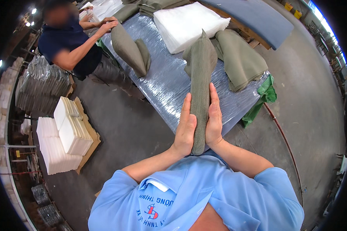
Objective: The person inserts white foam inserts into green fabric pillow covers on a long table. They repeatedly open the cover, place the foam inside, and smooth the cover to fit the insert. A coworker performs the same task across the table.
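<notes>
Stacks of white foam sheets (71, 127) stood at the left; beyond, a co-worker (75, 44) handled an olive-grey fabric piece (128, 50) over the film-wrapped counter (162, 86). White padding sheets (181, 27) lay on its far side. The left hand (186, 129) and right hand (214, 122), fingers straight, held a long olive-grey fabric-covered pad (201, 92) between them at the near edge. Folded olive-grey cloth (241, 59) lay farther right, beside green plastic sheeting (264, 96).
</notes>
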Tool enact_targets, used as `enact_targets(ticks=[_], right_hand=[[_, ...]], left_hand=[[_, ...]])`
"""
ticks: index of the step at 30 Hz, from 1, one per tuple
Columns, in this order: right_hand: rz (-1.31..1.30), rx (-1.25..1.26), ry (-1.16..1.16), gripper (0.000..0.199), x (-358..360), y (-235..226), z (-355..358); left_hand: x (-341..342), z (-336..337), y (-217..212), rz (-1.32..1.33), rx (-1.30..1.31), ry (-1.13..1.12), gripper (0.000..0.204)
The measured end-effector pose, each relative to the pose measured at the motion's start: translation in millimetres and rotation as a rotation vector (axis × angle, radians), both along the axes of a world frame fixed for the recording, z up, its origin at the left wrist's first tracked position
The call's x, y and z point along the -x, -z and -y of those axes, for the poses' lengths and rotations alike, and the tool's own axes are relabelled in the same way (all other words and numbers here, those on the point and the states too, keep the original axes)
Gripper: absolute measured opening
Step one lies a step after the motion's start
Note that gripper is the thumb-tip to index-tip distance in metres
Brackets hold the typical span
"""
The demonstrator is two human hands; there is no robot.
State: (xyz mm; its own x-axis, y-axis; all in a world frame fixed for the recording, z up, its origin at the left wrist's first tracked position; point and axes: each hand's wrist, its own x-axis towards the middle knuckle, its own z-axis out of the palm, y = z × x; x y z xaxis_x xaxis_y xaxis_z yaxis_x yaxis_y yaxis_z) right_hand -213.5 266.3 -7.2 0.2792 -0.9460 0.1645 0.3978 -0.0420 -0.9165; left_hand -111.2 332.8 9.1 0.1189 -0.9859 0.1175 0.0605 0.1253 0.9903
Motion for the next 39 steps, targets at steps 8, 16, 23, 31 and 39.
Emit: enact_targets(ticks=[8, 16, 23, 31, 39], right_hand=[[-0.073, 0.084, 0.037, 0.071, -5, 1, -3], [-0.246, 0.139, 0.061, 0.064, -5, -17, -7], [-0.349, 0.21, 0.056, 0.062, -9, -11, 8], [-0.237, -0.025, 0.03, 0.067, -31, -6, 68], [-0.347, 0.073, 0.098, 0.059, -34, -11, 68]], left_hand=[[-6, -3, -6, 0.002, 0.006, -0.008, 0.072], [-20, -10, -15, -0.003, -0.049, 0.04, 0.084], [-38, 12, -27, 0.046, -0.061, 0.09, 0.093], [-57, 84, -34, -0.184, -0.2, 0.129, 0.094], [-55, 86, -19, 0.067, -0.1, 0.061, 0.088]])
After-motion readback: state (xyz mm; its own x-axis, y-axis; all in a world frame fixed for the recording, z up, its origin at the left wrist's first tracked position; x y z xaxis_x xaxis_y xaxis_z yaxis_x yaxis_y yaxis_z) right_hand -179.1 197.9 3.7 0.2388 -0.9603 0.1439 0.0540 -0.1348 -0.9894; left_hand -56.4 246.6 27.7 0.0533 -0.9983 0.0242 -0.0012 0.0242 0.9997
